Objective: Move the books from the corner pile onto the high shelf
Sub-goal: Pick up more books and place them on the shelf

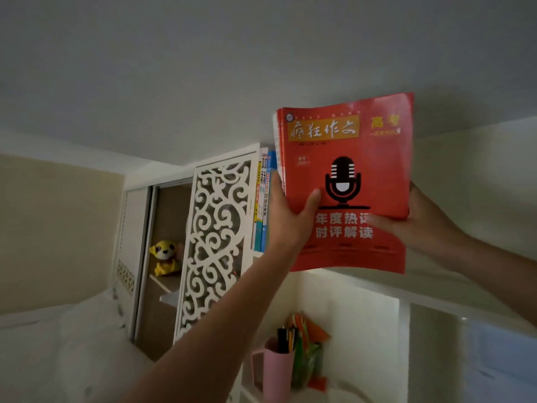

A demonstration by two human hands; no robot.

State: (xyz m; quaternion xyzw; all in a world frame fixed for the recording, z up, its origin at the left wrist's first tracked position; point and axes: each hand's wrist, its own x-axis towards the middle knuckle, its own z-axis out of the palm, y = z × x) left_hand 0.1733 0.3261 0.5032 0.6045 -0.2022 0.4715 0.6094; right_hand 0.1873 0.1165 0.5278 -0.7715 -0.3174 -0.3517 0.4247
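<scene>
While both hands, left hand (286, 216) and right hand (421, 219), clamped the upright red books (345, 181), open shelf (453, 289) lay right.

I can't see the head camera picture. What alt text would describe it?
Two hands, left hand and right hand, lift a stack of red paperback books with a microphone cover up to a high white shelf, beside upright books already there. Below are a pink pen cup and, to the left, a yellow plush toy.
</scene>
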